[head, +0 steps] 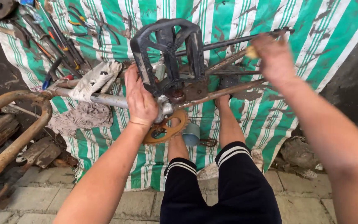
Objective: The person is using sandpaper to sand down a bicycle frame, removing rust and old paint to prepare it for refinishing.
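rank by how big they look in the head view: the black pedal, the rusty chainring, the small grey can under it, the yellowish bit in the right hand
1. black pedal, though nearest the camera
2. rusty chainring, partly hidden by the left hand
3. small grey can
4. yellowish bit in the right hand, mostly covered

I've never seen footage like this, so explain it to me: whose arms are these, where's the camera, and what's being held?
The single picture comes from a camera worn on a person's head, looking down past their knees. The left hand grips a bare, rusty bicycle frame near its crank, just below a black pedal and above an orange chainring. The right hand, blurred, presses a small yellowish piece against a frame tube. Underneath lies a green-and-white striped sheet, with hand tools and a rag at the left.
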